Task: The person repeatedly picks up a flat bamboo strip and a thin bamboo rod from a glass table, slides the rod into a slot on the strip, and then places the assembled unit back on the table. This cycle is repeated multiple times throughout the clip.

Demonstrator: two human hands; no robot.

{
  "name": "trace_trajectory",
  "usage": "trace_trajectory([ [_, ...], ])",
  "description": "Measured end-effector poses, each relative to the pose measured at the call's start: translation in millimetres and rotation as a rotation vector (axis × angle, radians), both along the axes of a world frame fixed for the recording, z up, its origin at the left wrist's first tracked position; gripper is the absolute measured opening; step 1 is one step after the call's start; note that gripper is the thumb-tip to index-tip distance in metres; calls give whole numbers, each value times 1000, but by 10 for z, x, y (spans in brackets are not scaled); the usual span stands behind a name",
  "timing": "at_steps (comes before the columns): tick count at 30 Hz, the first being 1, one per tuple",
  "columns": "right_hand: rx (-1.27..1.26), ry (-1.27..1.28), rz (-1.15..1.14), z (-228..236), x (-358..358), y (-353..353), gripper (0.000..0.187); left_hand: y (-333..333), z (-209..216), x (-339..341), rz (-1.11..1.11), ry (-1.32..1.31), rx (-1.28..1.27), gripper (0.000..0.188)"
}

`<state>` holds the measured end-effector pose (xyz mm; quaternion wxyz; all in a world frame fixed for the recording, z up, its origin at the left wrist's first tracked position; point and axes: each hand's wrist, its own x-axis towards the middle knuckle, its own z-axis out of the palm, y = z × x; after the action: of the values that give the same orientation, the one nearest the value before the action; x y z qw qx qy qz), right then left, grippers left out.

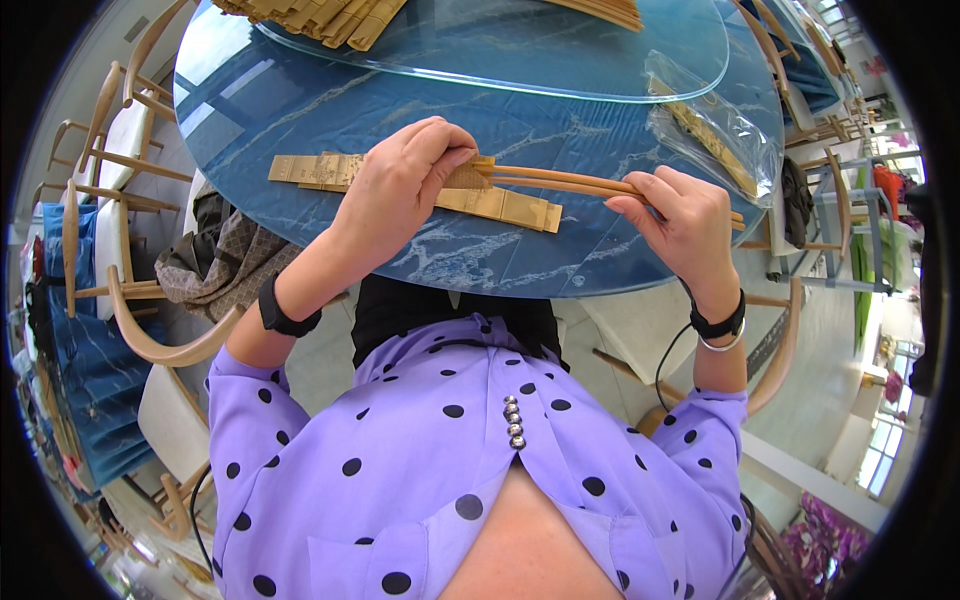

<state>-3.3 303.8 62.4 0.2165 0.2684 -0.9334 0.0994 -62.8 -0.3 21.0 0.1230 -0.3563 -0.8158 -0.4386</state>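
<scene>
The blue surface (500, 262) carries a glass turntable (540, 60) on its far side, with a pile of gold sleeves (325, 18) far left on the glass. A clear bag (755, 140) lies to the right. The right hand (685, 215) is curled closed around the chopsticks (570, 180); the left hand (405, 175) pinches a gold paper sleeve (468, 175). Flat sleeves (505, 208) lie beneath the left hand. The chopsticks run left to right between the hands, right end slightly nearer; their left end meets the sleeve, close beside the left hand; how far inside, I cannot tell.
</scene>
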Motion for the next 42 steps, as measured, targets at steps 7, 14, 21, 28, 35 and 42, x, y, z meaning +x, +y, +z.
trace_trajectory([
  [7,3,5,7,-12,-3,-21,39,33,0,14,-1,22,15,4],
  [14,-13,31,5,-51,-1,-73,38,35,15,47,0,66,30,4],
  [21,-82,14,-71,-130,40,-80,37,65,154,30,155,380,40,10],
  [28,-252,-1,-139,-194,127,-206,32,49,21,534,108,-520,462,29],
  [35,-251,30,-72,-211,70,-458,23,163,64,237,79,-828,891,38],
  [42,-404,83,-133,-117,113,-581,20,412,604,-1,44,-533,750,34],
])
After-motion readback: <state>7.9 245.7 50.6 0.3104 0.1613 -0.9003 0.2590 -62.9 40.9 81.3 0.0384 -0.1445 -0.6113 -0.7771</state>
